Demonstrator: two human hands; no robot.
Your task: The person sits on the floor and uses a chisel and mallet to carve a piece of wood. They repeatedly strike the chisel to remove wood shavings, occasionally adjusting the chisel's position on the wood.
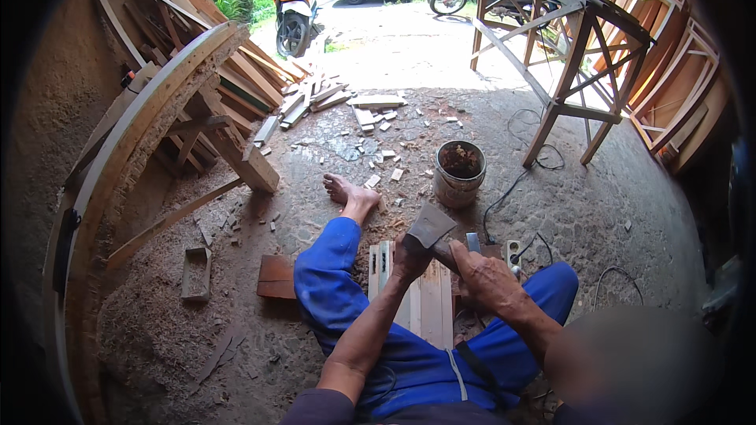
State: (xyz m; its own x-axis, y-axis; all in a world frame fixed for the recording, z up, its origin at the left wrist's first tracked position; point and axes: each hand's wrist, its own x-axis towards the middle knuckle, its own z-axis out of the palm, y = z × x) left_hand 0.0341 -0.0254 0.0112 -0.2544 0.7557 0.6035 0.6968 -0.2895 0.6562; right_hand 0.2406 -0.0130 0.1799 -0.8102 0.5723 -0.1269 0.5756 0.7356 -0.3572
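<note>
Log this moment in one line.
left hand: at hatchet head | right hand: gripping handle | boards: between legs | bucket: beyond boards

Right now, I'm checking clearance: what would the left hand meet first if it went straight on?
Likely the metal blade right at the left hand; the bucket seems farther along, though depth is unclear.

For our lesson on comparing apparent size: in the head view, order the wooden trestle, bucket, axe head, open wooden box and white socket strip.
Largest to smallest:
1. Wooden trestle
2. Bucket
3. Axe head and open wooden box: too alike to rank; the axe head is nearer the camera
4. White socket strip
</note>
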